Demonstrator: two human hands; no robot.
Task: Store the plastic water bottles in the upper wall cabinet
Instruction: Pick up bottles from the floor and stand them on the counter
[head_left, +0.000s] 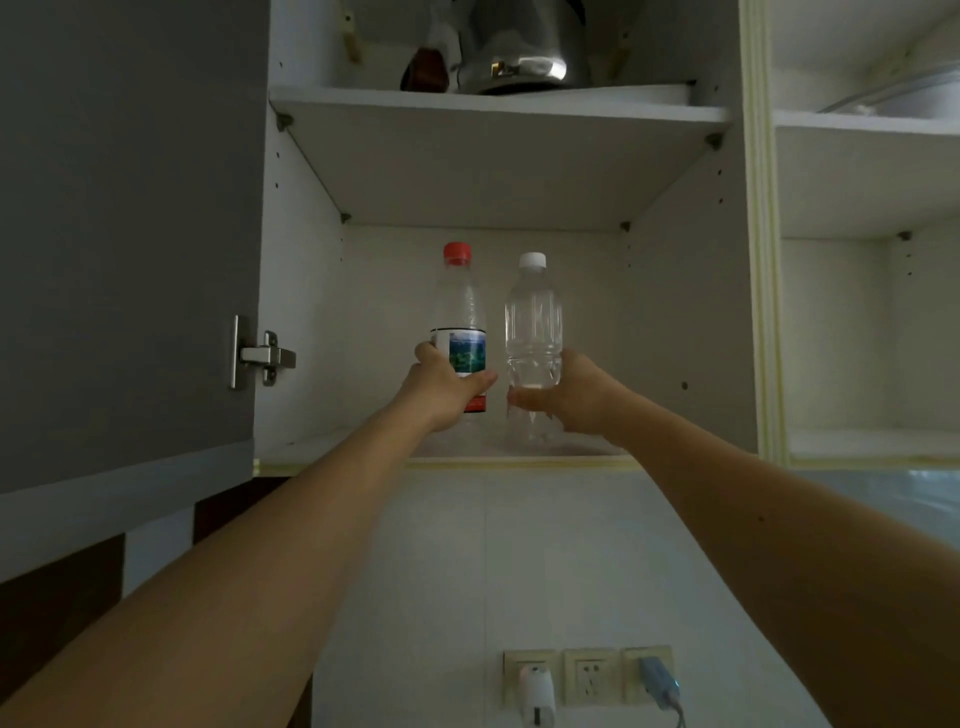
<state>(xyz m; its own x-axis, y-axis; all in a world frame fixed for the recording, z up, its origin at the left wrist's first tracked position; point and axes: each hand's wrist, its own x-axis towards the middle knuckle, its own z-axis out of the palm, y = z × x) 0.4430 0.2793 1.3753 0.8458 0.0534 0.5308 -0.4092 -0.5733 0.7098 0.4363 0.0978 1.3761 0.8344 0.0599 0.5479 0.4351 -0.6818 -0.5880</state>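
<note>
Head camera, looking up into the upper wall cabinet (691, 312): I reach both arms into the lower compartment, a plastic water bottle in each hand, the grey door (124, 234) swung open at the left.

My left hand (441, 387) is wrapped round the red-capped bottle (460, 322) at its printed label, thumb across the front, fingers curled behind. My right hand (563, 392) grips the white-capped bottle (533, 322) low on its ribbed clear body, thumb pointing inward beneath it. Both bottles stand upright, just beside each other without clearly touching, near the middle of the compartment. Whether their bases already rest on the cabinet floor (322, 441) I cannot tell; my hands hide them.

Both look clear through most of their height, so I judge them light, perhaps empty or nearly so. Thin plastic of this kind gives under a squeeze and tips easily, being tall and narrow. The labelled band and the ribbed lower section are the sensible holds: they offer friction and keep the grip low. I reckon a gentle, even release matters more than force here.

On the shelf above (493, 104) sit a steel kettle (519, 52) and a dark object beside it.
</note>
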